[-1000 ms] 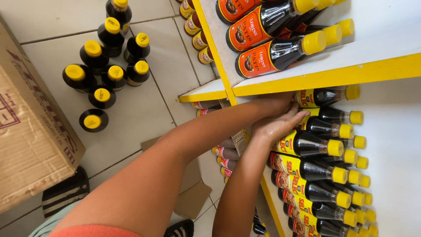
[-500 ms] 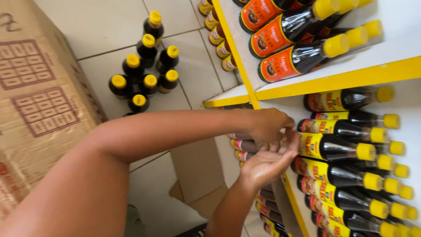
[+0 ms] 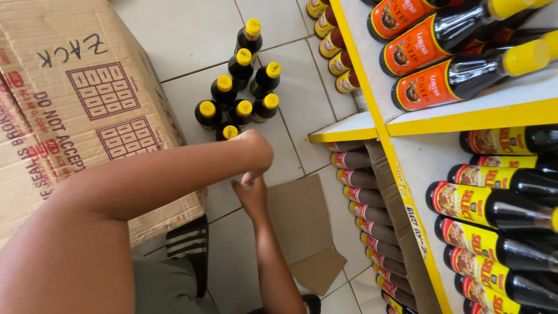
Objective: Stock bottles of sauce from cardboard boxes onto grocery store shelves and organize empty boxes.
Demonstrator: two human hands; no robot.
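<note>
Large cardboard box (image 3: 64, 110) at left, printed panels on its side, standing on pale tiled floor (image 3: 186, 40). Flat cardboard piece (image 3: 302, 229) lying on the tiles beside the shelf base. Yellow-edged white shelf unit (image 3: 465, 116) at right. Top shelf: dark bottles with orange labels and yellow caps (image 3: 459, 78), lying on their sides. Shelf below: dark bottles with yellow-red labels (image 3: 494, 206), stacked in rows, also on their sides. Lower shelf level: row of bottles with red-brown labels (image 3: 366, 200), seen from above. Further row of small bottles (image 3: 334, 43) along the shelf edge at top. Striped dark sandal (image 3: 186, 244) on the floor near the box.
</note>
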